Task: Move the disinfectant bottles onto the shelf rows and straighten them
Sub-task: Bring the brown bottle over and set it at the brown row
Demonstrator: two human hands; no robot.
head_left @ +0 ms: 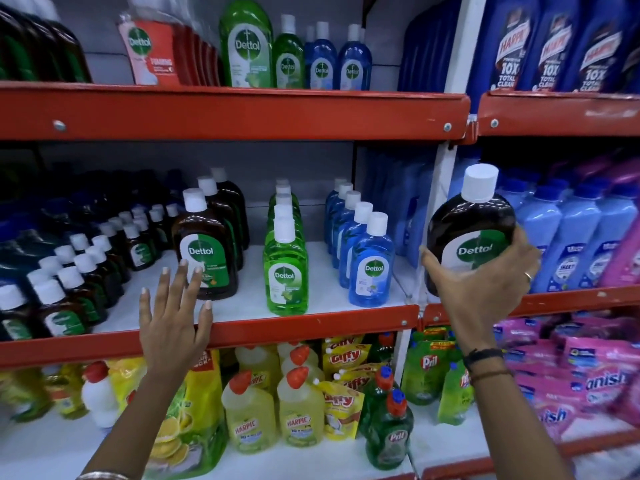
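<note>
The brown bottle [471, 226] in the right hand [485, 275] is showing a white cap and a green-and-white label, while green bottles [285, 268] and blue bottles [370, 265], also white-capped, are standing on the white shelf [242, 303] with its red front edge.

- 1 head-worn camera is supplying the only view, so no second view is sharing any part of the scene.
- It is facing straight into a red-edged shelf rack [221, 112], standing close, within arm's reach of the shelves.
- It is looking roughly level at the middle shelf [277, 329], taking in 3 shelf levels from top to bottom.
- The wide lens is bending the shelf edges, and both forearms are entering from the bottom edge.
- A white upright [446, 168] is splitting the frame right of centre into 2 bays.
</note>
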